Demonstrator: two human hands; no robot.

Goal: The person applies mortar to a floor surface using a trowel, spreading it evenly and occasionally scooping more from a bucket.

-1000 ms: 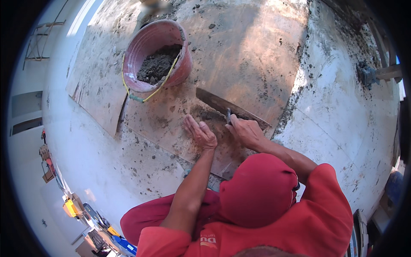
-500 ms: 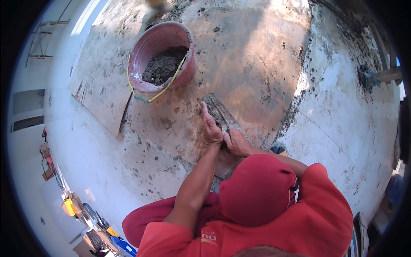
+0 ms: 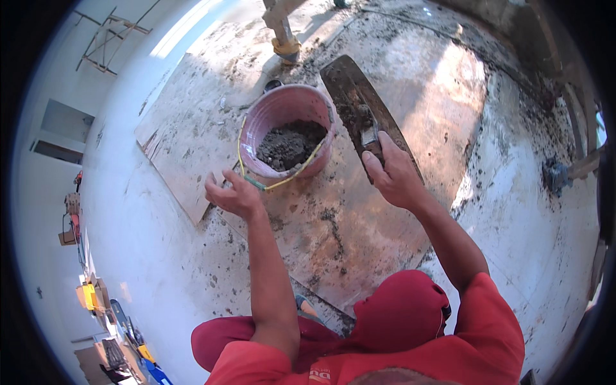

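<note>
My right hand (image 3: 393, 172) is closed round the handle of a long plastering trowel (image 3: 356, 82). Grey mortar clings to the trowel's upper face beside the handle, and its far end points away from me, just right of the bucket. My left hand (image 3: 235, 194) holds nothing; its fingers are apart and slightly curled, near the bucket's front left side. The pinkish-red bucket (image 3: 319, 168) stands upright with dark, crumbly mortar (image 3: 290, 144) in it. Its yellow wire handle (image 3: 301, 172), with a green grip, hangs down over the near rim.
Mortar-spattered boards (image 3: 321, 237) cover the floor under the bucket. A post (image 3: 282, 32) with a wrapped foot stands beyond it. Along the left wall lie several tools and boxes (image 3: 93, 295). A wooden rack (image 3: 109, 42) leans at the far left.
My hands were together at the trowel close to my knees; now they are apart. The trowel has moved forward beside the bucket in my right hand, while my left hand has moved left.
</note>
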